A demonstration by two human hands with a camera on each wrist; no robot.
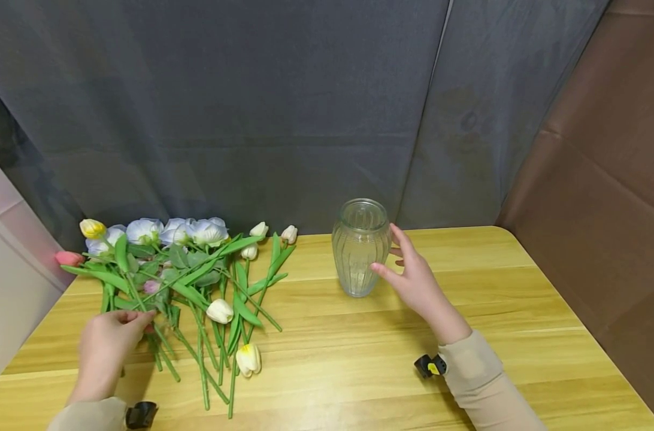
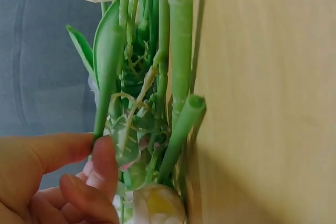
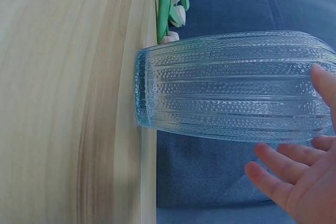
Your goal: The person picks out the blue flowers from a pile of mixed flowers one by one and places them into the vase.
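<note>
Entanglement is the main hazard at the left grip (image 1: 110, 340): thumb and fingers pinch a green stem (image 2: 103, 95) that lies among others in the flower pile (image 1: 189, 276). Which bloom it carries cannot be told with certainty. A fast lift could drag neighbours along, since leaves and stems cross one another and a prickled twig (image 2: 148, 83) close by could catch. A loose pinch could let the stem slip or turn.

Glass vase (image 1: 362, 258) stands upright on the worktop (image 1: 327, 383), to the right of the pile and apart from it. Right grip (image 1: 417, 282) is spread beside it, fingers not closed; firm contact cannot be confirmed. Caution: the base is narrower than the body, so a sideways push high on the wall could tip it. The white-and-yellow tulip (image 1: 248, 360), at the pile's near side, could be snagged by a sweeping sleeve.
</note>
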